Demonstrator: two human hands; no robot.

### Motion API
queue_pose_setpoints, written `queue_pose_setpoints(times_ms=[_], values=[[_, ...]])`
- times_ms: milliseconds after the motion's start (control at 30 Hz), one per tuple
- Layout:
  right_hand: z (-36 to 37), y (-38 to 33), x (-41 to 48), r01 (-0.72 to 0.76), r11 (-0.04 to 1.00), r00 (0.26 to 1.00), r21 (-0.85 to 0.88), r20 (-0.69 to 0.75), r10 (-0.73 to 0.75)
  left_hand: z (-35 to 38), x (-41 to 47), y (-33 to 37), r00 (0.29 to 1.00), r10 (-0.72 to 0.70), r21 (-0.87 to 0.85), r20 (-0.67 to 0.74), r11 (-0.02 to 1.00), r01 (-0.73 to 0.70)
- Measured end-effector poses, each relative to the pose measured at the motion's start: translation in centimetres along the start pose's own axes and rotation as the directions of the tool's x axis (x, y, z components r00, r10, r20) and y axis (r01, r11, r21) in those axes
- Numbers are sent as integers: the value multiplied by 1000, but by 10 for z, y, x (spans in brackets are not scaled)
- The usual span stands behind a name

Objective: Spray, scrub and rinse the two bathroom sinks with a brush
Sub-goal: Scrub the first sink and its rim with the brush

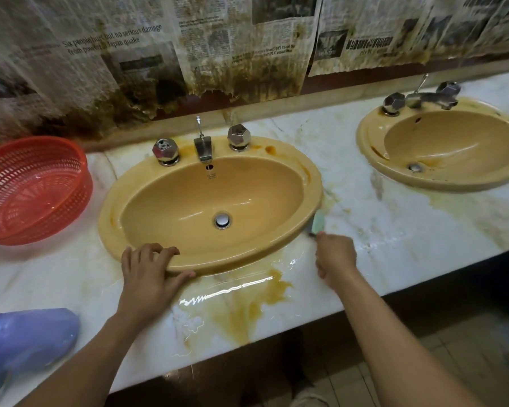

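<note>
Head view, red basket [56, 212] beside sink [109, 224], right hand [335, 259] gripping brush [318, 222]

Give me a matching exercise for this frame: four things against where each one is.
1 red plastic mesh basket
2 pale green scrub brush
3 left hand
4 purple plastic bag

A grips the front rim of the near mustard-yellow oval ceramic sink
B held in the right hand
C on the white marble counter, left of that sink
D at the counter's near-left corner

Pairs: 1-C, 2-B, 3-A, 4-D
</note>
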State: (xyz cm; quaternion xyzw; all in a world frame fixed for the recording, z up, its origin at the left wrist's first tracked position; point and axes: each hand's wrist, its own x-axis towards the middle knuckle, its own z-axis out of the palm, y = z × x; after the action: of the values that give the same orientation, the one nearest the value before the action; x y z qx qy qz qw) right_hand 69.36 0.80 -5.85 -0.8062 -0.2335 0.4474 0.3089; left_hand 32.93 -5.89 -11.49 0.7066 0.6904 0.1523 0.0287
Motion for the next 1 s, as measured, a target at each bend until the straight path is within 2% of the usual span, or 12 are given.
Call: queue_pose_setpoints(times_ms=[67, 167, 367, 500, 567, 700, 867, 933, 1000], values=[[-7, -27, 31, 18, 1000, 999, 9, -42, -17, 2, -5, 2, 1000, 16, 1, 1, 1000, -16], [-14, -46, 53, 43, 998, 998, -47, -32, -45, 2, -9, 1, 999, 17, 5, 49, 1000, -17], [-25, -16, 16, 147, 936, 989, -320, 36, -143, -3, -13, -5, 997, 38, 15, 73, 999, -39], [-23, -43, 53, 62, 977, 998, -206, 5, -63, -4, -13, 0, 998, -17, 7, 54, 1000, 16], [-21, -66, 73, 71, 981, 997, -181, -3, -72, -5, -14, 2, 997, -64, 8, 42, 998, 64], [-19, -86, 80, 112, 966, 994, -232, 8, -113, -6, -15, 3, 989, -137, 12, 50, 991, 137], [-40, -40, 47, 109, 918, 994, -381, 68, -90, -4, -15, 2, 989, -140, -5, 44, 990, 140], [-41, -28, 38, 135, 915, 990, -381, 89, -109, -3, -15, 1, 989, -143, -4, 45, 990, 143], [-34, -37, 49, 123, 923, 992, -365, 41, -117, -2, -15, 0, 989, -139, 1, 48, 990, 139]])
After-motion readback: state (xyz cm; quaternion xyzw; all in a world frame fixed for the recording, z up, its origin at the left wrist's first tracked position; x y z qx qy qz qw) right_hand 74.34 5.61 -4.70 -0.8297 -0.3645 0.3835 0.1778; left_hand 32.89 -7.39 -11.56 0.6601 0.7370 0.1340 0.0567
